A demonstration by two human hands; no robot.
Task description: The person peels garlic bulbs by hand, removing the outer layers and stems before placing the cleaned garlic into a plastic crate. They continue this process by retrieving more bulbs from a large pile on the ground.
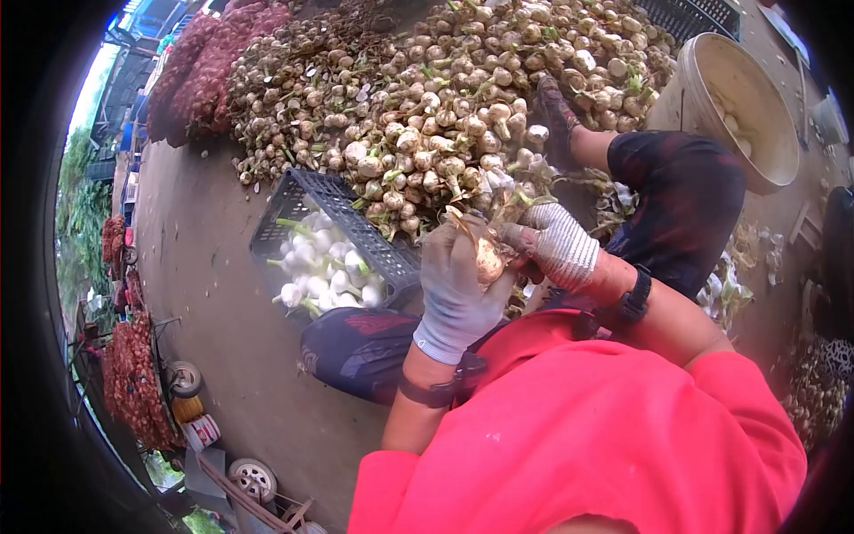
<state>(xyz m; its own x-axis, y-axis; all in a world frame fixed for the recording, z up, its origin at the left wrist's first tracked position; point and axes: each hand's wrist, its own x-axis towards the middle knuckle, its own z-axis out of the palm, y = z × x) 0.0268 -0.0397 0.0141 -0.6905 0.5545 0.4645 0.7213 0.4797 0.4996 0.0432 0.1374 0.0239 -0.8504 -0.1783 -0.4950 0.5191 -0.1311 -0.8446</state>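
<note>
In front of my lap, my left hand (454,280), in a pale work glove, is closed around a garlic bulb (488,261) with brownish, dirty outer skin. Against the bulb's other side presses my right hand (559,245), its glove covering the palm while the fingertips look bare; its fingers are pinched at the bulb's skin. Whether a small tool is between those fingers is hidden. Left of my hands, a black plastic crate (351,218) holds several clean white garlic bulbs (325,267) with short green stems.
Beyond my hands spreads a large heap of unpeeled garlic (427,116). A white bucket (680,98) with some pale bulbs inside stands tilted at the right. Red net sacks (200,76) lie at the far left. Peeled skins (725,289) litter the floor beside my leg.
</note>
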